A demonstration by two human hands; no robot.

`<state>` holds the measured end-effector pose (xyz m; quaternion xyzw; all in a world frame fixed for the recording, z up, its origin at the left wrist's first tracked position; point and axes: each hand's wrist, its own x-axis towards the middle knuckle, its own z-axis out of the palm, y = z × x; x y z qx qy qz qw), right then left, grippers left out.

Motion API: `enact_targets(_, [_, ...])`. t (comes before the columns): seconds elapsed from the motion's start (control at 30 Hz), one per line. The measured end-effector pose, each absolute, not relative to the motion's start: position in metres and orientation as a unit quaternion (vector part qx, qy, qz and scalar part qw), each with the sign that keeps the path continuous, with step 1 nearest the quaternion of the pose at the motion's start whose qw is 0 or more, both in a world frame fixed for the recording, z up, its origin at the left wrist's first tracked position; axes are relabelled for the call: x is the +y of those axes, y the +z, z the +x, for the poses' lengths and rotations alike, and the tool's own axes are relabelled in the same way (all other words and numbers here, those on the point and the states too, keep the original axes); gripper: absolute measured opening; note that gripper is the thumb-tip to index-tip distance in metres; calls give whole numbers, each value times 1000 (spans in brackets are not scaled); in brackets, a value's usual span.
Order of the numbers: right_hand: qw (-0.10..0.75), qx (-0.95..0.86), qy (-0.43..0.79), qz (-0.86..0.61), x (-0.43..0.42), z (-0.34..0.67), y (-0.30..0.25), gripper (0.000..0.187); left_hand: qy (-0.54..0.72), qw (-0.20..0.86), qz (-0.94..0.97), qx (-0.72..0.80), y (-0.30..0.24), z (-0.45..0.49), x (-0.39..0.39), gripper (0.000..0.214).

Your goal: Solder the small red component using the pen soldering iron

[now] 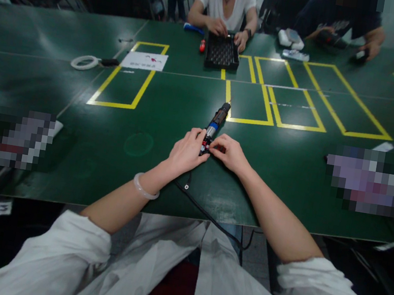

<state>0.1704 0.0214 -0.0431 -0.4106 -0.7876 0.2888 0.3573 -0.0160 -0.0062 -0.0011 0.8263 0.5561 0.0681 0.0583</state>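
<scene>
An electric screwdriver [217,120] with a black, blue and red body lies on the green table [148,125], its tip pointing away from me. My left hand [187,152] rests against its near end with fingers curled onto it. My right hand [229,152] pinches the same near end from the right side. A black cable [205,212] runs from the tool back over the table edge toward me. A pale bangle [143,189] circles my left wrist.
Yellow tape rectangles [296,108] mark the table. Opposite, a person in white handles a black tray [222,53]; another person sits at the far right. A white ring [84,62] and a paper sheet [144,60] lie at the left.
</scene>
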Motion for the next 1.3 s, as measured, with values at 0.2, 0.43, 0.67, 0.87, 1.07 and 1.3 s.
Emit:
enact_targets(0.2, [374,-772,294,-421,20,172,-41,10,78,26,820,567,-3,-11,-5,65])
enact_targets(0.43, [387,-758,327,-410,17,172,-38,12,67,24,811,580,-2,-14,-1,61])
enact_targets(0.67, [383,-765,314,-411,19,176,-39,12,44,14,812,582,0,-44,0,66])
enact_targets(0.87, [377,-769,317,-408,17,176,-36,13,38,0,789,614,-2,-92,2,68])
enact_targets(1.07, [366,-772,320,-410,18,176,-38,13,23,3,723,690,1,-154,8,69])
enact_targets(1.3, [359,-772,323,-413,18,174,-39,13,-19,-20,643,765,5,-227,14,74])
